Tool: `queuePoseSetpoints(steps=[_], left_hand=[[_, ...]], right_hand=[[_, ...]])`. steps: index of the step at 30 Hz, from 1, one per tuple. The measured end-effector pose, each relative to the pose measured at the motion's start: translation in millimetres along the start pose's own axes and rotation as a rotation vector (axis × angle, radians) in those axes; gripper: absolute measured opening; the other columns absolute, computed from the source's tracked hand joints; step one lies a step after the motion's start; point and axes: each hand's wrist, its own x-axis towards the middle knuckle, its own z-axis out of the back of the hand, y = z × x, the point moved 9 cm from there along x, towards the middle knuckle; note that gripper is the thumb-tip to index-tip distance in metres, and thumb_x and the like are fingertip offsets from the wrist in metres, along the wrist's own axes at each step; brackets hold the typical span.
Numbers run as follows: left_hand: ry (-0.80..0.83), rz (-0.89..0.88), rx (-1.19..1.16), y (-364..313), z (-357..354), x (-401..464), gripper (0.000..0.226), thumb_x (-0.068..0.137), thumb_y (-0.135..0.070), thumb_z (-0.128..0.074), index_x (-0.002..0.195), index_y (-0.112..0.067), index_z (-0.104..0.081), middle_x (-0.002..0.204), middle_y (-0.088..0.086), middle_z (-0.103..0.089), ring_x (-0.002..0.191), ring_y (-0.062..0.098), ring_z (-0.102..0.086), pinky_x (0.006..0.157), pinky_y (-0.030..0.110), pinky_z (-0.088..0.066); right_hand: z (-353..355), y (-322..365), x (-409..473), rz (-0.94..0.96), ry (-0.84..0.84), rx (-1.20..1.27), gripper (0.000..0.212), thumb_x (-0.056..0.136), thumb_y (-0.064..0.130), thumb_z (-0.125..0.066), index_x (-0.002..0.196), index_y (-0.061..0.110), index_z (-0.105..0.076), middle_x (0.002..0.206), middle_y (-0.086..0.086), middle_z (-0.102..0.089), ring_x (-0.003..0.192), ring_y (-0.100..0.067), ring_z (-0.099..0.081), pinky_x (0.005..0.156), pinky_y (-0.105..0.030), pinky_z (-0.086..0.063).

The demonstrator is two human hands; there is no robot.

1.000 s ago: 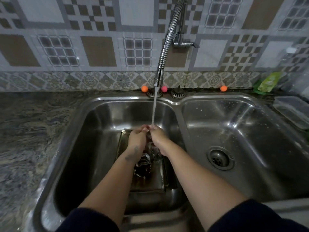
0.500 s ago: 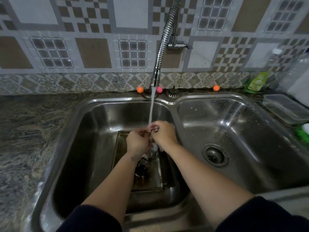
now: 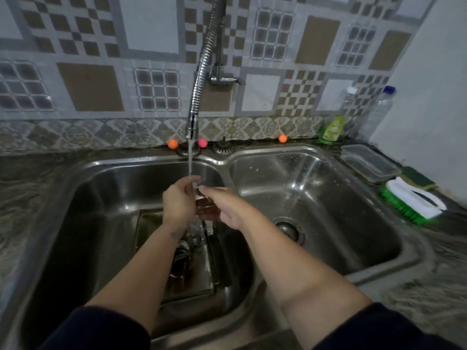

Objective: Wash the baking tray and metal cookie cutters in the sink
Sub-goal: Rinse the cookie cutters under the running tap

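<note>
Item 1, landmark: the double steel sink (image 3: 328, 251), two basins, which I view from the head camera.

Item 2: baking tray (image 3: 149, 238), lying flat on the floor of the sink's left basin, wet and dark. More cookie cutters (image 3: 183, 251) lie heaped on it, partly hidden by my forearms; I cannot count them.

Item 3: left hand (image 3: 179, 200), raised above the left basin, fingers curled around one small metal cookie cutter (image 3: 202, 195) of which I see only a thin ring edge.

Item 4: right hand (image 3: 222, 205), touching the left hand over the same basin, fingertips pinching the same cutter from the other side.

Item 5: flexible faucet (image 3: 202, 72), hanging over the sink's left basin, its stream of water (image 3: 190, 160) landing on the joined hands.

Item 6: behind the sink's rim, three small balls, two orange and one pink.

Item 7: right of the sink, a clear plastic container (image 3: 366, 162), a green-and-white scrub brush (image 3: 412, 200), a green soap bottle (image 3: 331, 130).
</note>
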Motion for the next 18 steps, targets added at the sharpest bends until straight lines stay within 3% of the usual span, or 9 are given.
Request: queuePoseSetpoints(steps=[3, 6, 8, 11, 13, 15, 17, 18], left_hand=[[0.145, 0.01, -0.065, -6, -28, 0, 0.042, 0.096, -0.004, -0.045, 0.136, -0.015, -0.053, 0.124, 0.005, -0.063, 0.111, 0.016, -0.06, 0.094, 0.027, -0.05], [0.231, 0.027, 0.02, -3, -58, -9, 0.051, 0.099, -0.01, -0.044, 0.149, -0.012, -0.031, 0.141, 0.008, -0.05, 0.126, 0.018, -0.05, 0.098, 0.021, -0.037], [0.248, -0.071, 0.181, -5, -76, -17, 0.051, 0.099, -0.014, -0.046, 0.148, -0.009, -0.032, 0.143, 0.009, -0.048, 0.13, 0.025, -0.048, 0.102, 0.025, -0.035], [0.375, -0.206, 0.428, -2, -117, -30, 0.047, 0.098, -0.02, -0.045, 0.143, -0.006, -0.038, 0.146, 0.016, -0.042, 0.138, 0.032, -0.037, 0.111, 0.036, -0.032], [0.444, -0.145, 0.593, 6, -140, -38, 0.058, 0.1, -0.032, -0.04, 0.151, -0.008, -0.023, 0.16, 0.011, -0.016, 0.149, 0.025, -0.01, 0.118, 0.046, -0.019], [0.489, -0.077, 0.768, 13, -155, -44, 0.068, 0.101, -0.046, -0.03, 0.154, -0.012, -0.004, 0.162, 0.001, 0.009, 0.148, 0.016, 0.012, 0.12, 0.052, -0.004], [0.479, -0.045, 0.901, 12, -161, -52, 0.073, 0.099, -0.054, -0.022, 0.153, -0.015, 0.007, 0.159, -0.002, 0.022, 0.145, 0.014, 0.023, 0.117, 0.056, 0.003], [0.459, -0.038, 0.932, 11, -162, -54, 0.074, 0.099, -0.055, -0.022, 0.153, -0.015, 0.009, 0.158, -0.001, 0.024, 0.144, 0.014, 0.025, 0.116, 0.058, 0.003]], right_hand=[[22, 4, 2, 0.043, -0.013, 0.097, 0.031, 0.093, 0.02, -0.062, 0.116, -0.001, -0.06, 0.1, -0.02, -0.066, 0.092, -0.026, -0.066, 0.088, -0.039, -0.054], [58, 3, 9, 0.115, -0.128, -0.101, 0.019, 0.085, 0.019, -0.072, 0.097, 0.006, -0.065, 0.104, -0.019, -0.07, 0.08, -0.02, -0.064, 0.087, -0.037, -0.055], [89, 3, 12, 0.132, -0.214, -0.224, 0.016, 0.078, 0.02, -0.078, 0.077, 0.015, -0.063, 0.09, -0.01, -0.07, 0.078, -0.018, -0.062, 0.082, -0.032, -0.053], [146, 2, 13, 0.135, -0.37, -0.316, 0.032, 0.069, 0.022, -0.085, 0.07, 0.019, -0.053, 0.079, -0.005, -0.064, 0.083, -0.022, -0.063, 0.085, -0.039, -0.053], [186, -4, 15, 0.111, -0.435, -0.446, 0.033, 0.07, 0.022, -0.084, 0.078, 0.015, -0.052, 0.089, -0.011, -0.065, 0.095, -0.028, -0.064, 0.084, -0.041, -0.052], [223, -20, 18, 0.043, -0.433, -0.572, 0.039, 0.077, 0.02, -0.078, 0.106, 0.009, -0.055, 0.11, -0.011, -0.061, 0.109, -0.026, -0.06, 0.081, -0.033, -0.048], [260, -43, 27, -0.037, -0.426, -0.72, 0.056, 0.083, 0.024, -0.072, 0.132, 0.009, -0.048, 0.126, -0.009, -0.058, 0.116, -0.026, -0.056, 0.087, -0.029, -0.045], [276, -52, 32, -0.06, -0.429, -0.788, 0.054, 0.085, 0.025, -0.069, 0.133, 0.01, -0.05, 0.129, -0.01, -0.058, 0.117, -0.027, -0.056, 0.09, -0.03, -0.046]])
